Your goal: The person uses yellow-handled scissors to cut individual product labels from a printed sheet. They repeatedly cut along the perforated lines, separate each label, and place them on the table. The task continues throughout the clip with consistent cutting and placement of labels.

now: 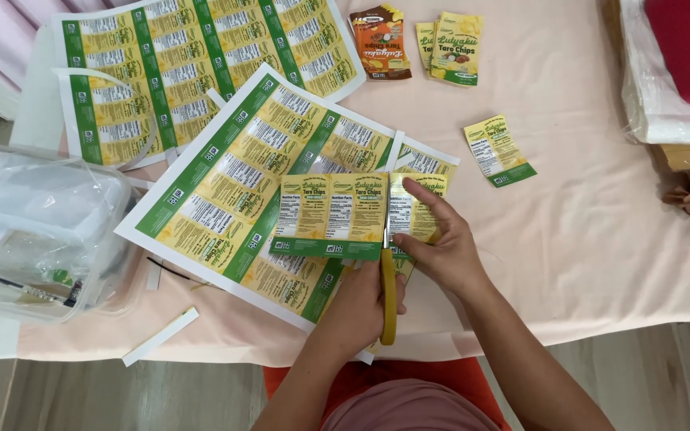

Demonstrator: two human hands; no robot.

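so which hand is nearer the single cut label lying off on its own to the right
Right. The right hand rests on the label strip, just below-left of the cut label. The left hand, holding the scissors, sits farther left and lower.

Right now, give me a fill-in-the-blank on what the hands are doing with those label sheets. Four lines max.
1. The left hand grips yellow-handled ____ and cuts a strip of labels.
2. The right hand presses on the part of the strip to the ____ of the blade.
3. One cut label lies alone on the ____ tablecloth.
4. A clear plastic ____ sits at the table's left edge.

Missing words: scissors; right; pink; bin
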